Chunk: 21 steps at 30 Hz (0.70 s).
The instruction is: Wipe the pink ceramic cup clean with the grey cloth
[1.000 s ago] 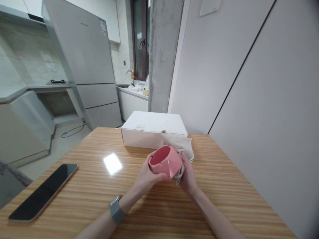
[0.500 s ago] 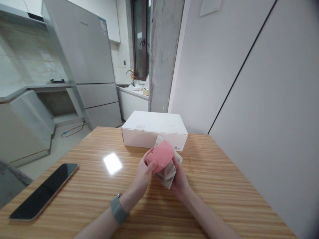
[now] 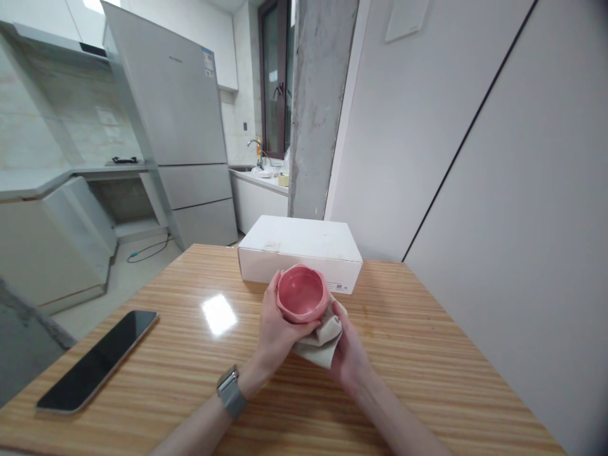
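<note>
A small pink bowl (image 3: 302, 294) with a wavy rim is held above the table, its hollow inside turned toward me. My left hand (image 3: 281, 322) grips it from the left, thumb along the lower side and fingers behind the rim. In my right hand (image 3: 349, 345) is a beige cloth (image 3: 319, 342), bunched under and beside the bowl's right side. Part of the cloth and the right fingertips are hidden behind the bowl. A watch with a grey band (image 3: 231, 392) is on my left wrist.
Just beyond the hands, a white cardboard box (image 3: 304, 244) lies on the striped wooden table (image 3: 408, 373). A dark-screened phone (image 3: 97, 364) rests at the left. Behind are a fridge (image 3: 180, 107), a concrete column (image 3: 317, 120) and a sink counter (image 3: 259, 190).
The pink bowl has turned from showing its smooth outside to showing its inside. My left hand has shifted its hold, and the cloth stays in my right hand. The view has tilted slightly.
</note>
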Tool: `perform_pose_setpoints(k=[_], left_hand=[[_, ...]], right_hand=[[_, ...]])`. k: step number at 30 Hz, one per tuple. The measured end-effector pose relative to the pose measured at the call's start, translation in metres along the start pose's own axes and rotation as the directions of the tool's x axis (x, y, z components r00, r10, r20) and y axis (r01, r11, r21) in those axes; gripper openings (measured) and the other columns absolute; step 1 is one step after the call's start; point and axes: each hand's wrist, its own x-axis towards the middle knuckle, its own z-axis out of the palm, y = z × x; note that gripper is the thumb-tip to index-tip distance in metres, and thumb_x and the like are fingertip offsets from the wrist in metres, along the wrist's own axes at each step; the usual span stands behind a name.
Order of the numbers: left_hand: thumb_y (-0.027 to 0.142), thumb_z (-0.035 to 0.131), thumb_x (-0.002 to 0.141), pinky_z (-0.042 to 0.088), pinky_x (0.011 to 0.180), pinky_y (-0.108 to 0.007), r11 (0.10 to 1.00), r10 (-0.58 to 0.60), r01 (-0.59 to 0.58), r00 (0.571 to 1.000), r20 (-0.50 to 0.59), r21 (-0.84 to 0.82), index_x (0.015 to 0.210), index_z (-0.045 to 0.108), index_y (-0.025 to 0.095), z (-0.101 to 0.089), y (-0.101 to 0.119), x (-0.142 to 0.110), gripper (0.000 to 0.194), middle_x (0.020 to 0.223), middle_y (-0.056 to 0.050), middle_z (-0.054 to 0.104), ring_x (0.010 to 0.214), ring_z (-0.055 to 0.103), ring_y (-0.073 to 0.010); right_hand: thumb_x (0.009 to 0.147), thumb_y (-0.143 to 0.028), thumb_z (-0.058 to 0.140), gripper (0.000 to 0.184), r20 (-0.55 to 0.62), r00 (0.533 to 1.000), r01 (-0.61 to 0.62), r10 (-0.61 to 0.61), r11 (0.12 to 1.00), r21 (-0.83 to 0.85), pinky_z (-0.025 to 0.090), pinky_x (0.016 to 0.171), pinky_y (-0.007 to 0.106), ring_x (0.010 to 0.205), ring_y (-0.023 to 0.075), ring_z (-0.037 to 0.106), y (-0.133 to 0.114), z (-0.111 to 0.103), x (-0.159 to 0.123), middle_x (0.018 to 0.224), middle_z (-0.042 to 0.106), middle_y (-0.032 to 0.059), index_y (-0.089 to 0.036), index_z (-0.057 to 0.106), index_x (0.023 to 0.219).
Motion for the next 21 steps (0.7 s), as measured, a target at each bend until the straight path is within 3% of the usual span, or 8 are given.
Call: perform_pose_setpoints(k=[7, 14, 18, 21], left_hand=[[0.033, 0.085, 0.05, 0.034, 0.104, -0.044, 0.984, 0.075, -0.07, 0.997, -0.025, 0.161, 0.138, 0.029, 0.023, 0.003, -0.002, -0.001, 0.105, 0.131, -0.01, 0.043, 0.123, 0.042, -0.0292], [0.033, 0.084, 0.049, 0.038, 0.101, -0.042, 0.962, 0.174, -0.186, 0.982, 0.075, 0.201, 0.138, 0.031, 0.023, -0.001, 0.003, -0.002, 0.105, 0.125, -0.009, 0.043, 0.118, 0.045, -0.0279], [0.029, 0.084, 0.047, 0.039, 0.1, -0.042, 0.954, 0.208, -0.245, 0.956, 0.205, 0.175, 0.136, 0.036, 0.025, -0.006, 0.006, -0.001, 0.102, 0.123, -0.008, 0.043, 0.115, 0.046, -0.028], [0.031, 0.084, 0.046, 0.041, 0.099, -0.043, 0.97, 0.18, -0.217, 0.947, 0.265, 0.114, 0.133, 0.041, 0.026, -0.009, 0.009, 0.0, 0.098, 0.121, -0.008, 0.045, 0.112, 0.048, -0.0284]], right_hand=[[0.078, -0.042, 0.066, 0.037, -0.028, 0.954, 0.294, -0.3, 0.946, -0.135, 0.048, 0.094, 0.034, 0.115, 0.0205, 0.056, 0.012, -0.011, 0.004, 0.112, 0.068, 0.0028, -0.022, 0.064, 0.11], [0.081, -0.033, 0.067, 0.031, 0.069, 0.827, 0.536, -0.558, 0.744, -0.4, 0.03, 0.109, 0.027, 0.121, 0.0102, 0.05, 0.007, -0.023, 0.007, 0.115, 0.067, -0.0031, -0.027, 0.062, 0.111], [0.079, -0.039, 0.067, 0.03, 0.03, 0.881, 0.452, -0.472, 0.822, -0.346, 0.042, 0.099, 0.027, 0.11, 0.0143, 0.059, -0.001, -0.024, 0.012, 0.106, 0.07, -0.0007, -0.025, 0.066, 0.105], [0.075, -0.044, 0.069, 0.034, 0.039, 0.918, 0.389, -0.395, 0.876, -0.287, 0.048, 0.092, 0.031, 0.106, 0.02, 0.062, -0.008, -0.021, 0.014, 0.103, 0.071, 0.0017, -0.022, 0.068, 0.1]])
